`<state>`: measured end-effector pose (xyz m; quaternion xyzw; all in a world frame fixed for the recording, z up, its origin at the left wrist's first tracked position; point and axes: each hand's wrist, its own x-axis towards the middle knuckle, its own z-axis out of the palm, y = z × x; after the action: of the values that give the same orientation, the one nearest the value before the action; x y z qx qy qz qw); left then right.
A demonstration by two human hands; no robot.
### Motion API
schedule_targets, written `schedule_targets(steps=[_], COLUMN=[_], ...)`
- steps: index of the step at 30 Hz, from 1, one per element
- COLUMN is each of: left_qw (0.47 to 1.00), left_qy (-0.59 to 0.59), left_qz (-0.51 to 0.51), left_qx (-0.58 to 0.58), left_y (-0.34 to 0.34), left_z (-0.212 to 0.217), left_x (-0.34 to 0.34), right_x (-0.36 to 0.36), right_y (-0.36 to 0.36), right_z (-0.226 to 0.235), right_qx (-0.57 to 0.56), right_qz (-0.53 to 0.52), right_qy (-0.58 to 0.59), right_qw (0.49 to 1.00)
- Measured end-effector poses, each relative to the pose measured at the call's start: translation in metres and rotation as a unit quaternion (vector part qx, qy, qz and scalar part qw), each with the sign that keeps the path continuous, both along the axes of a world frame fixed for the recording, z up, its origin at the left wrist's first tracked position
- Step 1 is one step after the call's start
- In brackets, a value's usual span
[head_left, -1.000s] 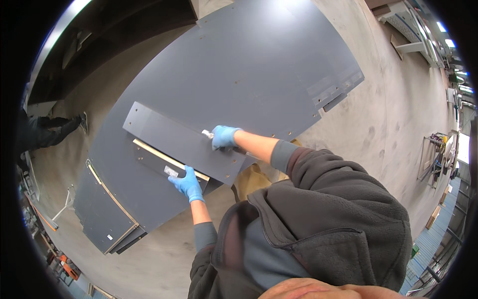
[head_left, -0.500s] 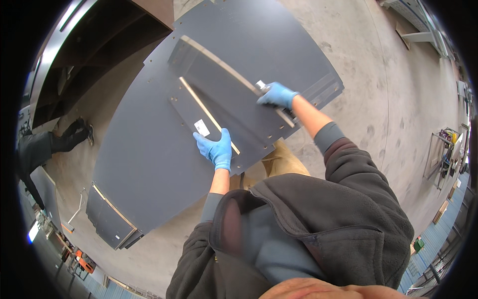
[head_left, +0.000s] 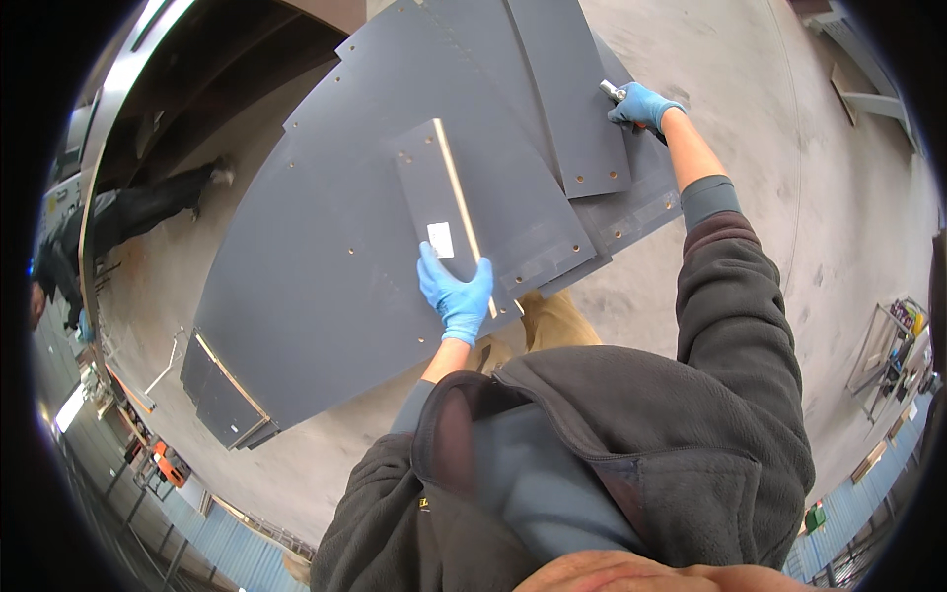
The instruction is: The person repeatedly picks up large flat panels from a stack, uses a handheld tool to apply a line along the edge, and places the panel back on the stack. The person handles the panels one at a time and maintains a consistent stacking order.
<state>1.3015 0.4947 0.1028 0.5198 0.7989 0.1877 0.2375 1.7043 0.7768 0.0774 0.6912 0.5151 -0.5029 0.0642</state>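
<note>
My left hand (head_left: 457,294), in a blue glove, straddles the near end of a narrow dark grey panel strip (head_left: 424,187). Its thumb lies along the pale edge and its fingers reach the white label (head_left: 440,241). Beneath lies a large dark grey panel (head_left: 326,257) with small holes along its edges. Farther right, my gloved right hand (head_left: 646,107) is closed around a hand tool with a silver metal head (head_left: 612,90); its exact kind is unclear. That hand is at the right edge of a long grey panel (head_left: 567,99) lying over the others.
A smaller grey panel piece (head_left: 227,395) rests at the stack's near left corner. Another person (head_left: 128,212) in dark clothing is at the far left, beside a large dark structure (head_left: 237,69). A rack with items (head_left: 893,345) stands on the concrete floor at right.
My right hand has moved away and to the right with the tool. The long panel under it now lies flat farther right. The narrow strip has turned and shifted right with my left hand.
</note>
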Motion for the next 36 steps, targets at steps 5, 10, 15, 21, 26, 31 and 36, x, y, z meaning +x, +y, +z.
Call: schedule_targets(steps=[5,10,15,21,26,31,36], left_qw=[0.999,0.998,0.997,0.992,0.998,0.998,0.994], left_qy=[-0.031,-0.050,-0.066,-0.109,-0.067,0.015,0.051], left_qz=[-0.030,-0.035,-0.031,-0.036,-0.004,0.049,-0.056], left_qx=[0.004,-0.013,0.006,0.045,0.003,-0.032,-0.074], left_y=[0.004,-0.002,0.006,0.068,0.163,0.245,0.246], left_z=[-0.005,-0.010,-0.002,0.026,0.019,-0.012,-0.030], left_x=[0.031,0.039,0.040,0.115,0.222,0.324,0.330], right_x=[-0.025,-0.068,-0.093,-0.080,-0.028,0.027,0.030], right_y=[0.029,0.030,-0.006,-0.032,-0.020,0.051,0.090], right_z=[0.002,-0.002,0.000,0.033,0.037,0.004,-0.027], right_qx=[-0.017,0.086,0.113,0.218,0.208,0.183,0.201], right_qz=[0.122,0.279,0.189,0.029,-0.084,-0.115,0.086], right_qy=[-0.060,-0.164,-0.203,-0.124,0.053,0.134,0.024], right_qw=[0.991,0.942,0.954,0.968,0.973,0.967,0.976])
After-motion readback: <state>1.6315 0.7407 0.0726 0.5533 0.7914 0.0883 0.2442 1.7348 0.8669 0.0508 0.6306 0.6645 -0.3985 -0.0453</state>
